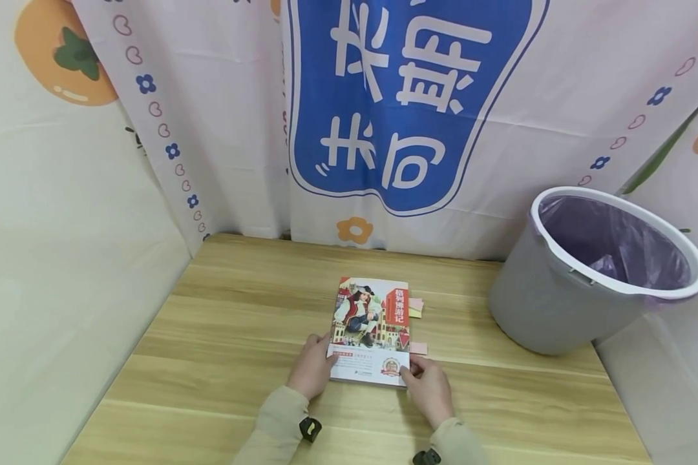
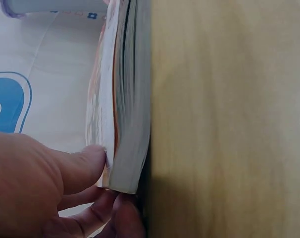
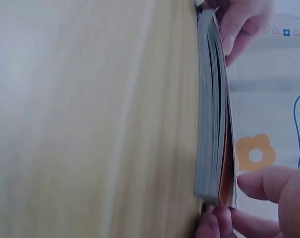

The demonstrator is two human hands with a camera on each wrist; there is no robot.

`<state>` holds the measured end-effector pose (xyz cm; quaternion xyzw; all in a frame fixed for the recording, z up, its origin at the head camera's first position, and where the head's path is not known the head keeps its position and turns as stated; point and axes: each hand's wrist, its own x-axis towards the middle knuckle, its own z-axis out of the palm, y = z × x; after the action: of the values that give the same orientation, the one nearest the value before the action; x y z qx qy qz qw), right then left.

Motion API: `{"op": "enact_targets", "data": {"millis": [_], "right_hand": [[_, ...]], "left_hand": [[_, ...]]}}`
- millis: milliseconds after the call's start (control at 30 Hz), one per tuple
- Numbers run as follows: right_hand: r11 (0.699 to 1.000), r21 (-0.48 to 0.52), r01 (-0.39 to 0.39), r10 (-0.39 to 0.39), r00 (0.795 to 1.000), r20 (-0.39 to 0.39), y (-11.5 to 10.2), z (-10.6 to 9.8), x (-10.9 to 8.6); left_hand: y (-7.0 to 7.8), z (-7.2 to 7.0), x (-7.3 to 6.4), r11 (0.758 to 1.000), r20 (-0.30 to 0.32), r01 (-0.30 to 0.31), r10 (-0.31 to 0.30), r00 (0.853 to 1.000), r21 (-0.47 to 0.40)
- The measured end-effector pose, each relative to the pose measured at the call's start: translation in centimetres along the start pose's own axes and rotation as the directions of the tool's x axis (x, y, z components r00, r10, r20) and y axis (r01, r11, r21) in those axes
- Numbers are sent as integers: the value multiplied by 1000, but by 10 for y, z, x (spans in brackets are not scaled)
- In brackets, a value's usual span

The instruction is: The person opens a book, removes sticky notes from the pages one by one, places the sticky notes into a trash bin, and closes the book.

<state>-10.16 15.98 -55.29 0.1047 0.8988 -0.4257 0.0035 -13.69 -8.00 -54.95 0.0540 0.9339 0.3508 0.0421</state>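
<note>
A closed paperback book (image 1: pixel 371 326) lies face up on the wooden table, its cover showing a seated figure in a hat and red Chinese lettering. My left hand (image 1: pixel 311 368) grips its lower left edge, thumb on the cover and fingers at the side. At the lower right corner my right hand (image 1: pixel 432 391) pinches it, thumb on top. Pink and yellow sticky tabs (image 1: pixel 416 307) poke out from the right edge. In the left wrist view the book's page block (image 2: pixel 132 99) faces the camera. The right wrist view shows the front cover slightly lifted from the pages (image 3: pixel 209 114).
A grey bin (image 1: pixel 541 297) with a white rim and purple liner stands at the right of the wooden table (image 1: pixel 238 303). Behind hangs a printed curtain (image 1: pixel 232 142) with a blue sign. Pale fabric also borders the left and right sides.
</note>
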Motion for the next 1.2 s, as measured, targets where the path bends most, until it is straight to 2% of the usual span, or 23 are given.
{"op": "enact_targets", "data": {"millis": [100, 333, 467, 667, 867, 1100, 1200], "right_hand": [[1000, 12, 0, 0, 1000, -3, -2, 2, -3], [997, 67, -22, 25, 999, -38, -4, 3, -9], [995, 96, -16, 23, 997, -74, -8, 1, -13], [996, 54, 70, -61, 986, -152, -15, 1, -21], [985, -6, 175, -171, 956, -239, -17, 4, -24], [986, -69, 154, -166, 958, -233, -22, 5, -28], [982, -101, 162, -182, 953, -242, -24, 6, -30]], "left_hand": [[1, 1, -1, 1000, -9, 1, 0, 1000, 13], [3, 3, -1, 1000, 28, 21, -21, 999, 9], [5, 4, -1, 1000, 24, 16, -16, 1000, 2], [9, 4, 0, 1000, 25, 28, -28, 999, -5], [11, 5, 0, 999, 30, 29, -29, 999, -15], [12, 5, 0, 1000, 34, 15, -14, 999, -7], [11, 5, 0, 1000, 38, 17, -17, 999, -4]]}}
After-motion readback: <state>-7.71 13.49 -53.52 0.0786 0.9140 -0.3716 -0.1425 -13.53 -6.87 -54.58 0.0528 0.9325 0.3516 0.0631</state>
